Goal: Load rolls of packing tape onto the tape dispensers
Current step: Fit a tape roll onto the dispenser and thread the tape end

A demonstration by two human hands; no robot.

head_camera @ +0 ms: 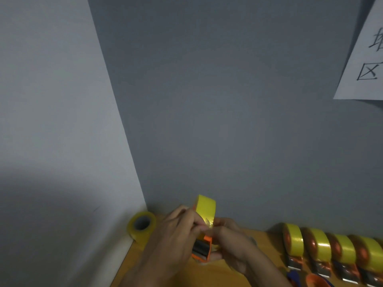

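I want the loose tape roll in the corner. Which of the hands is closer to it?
Left. The left hand grips the orange dispenser just right of the loose roll; the right hand is farther, beyond the dispenser.

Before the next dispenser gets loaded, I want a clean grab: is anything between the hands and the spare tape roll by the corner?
Nothing visible blocks it. The spare tape roll lies left of the left hand over bare table, but both hands hold the orange dispenser.

A paper sign (364, 59) hangs on the grey wall (228, 100).
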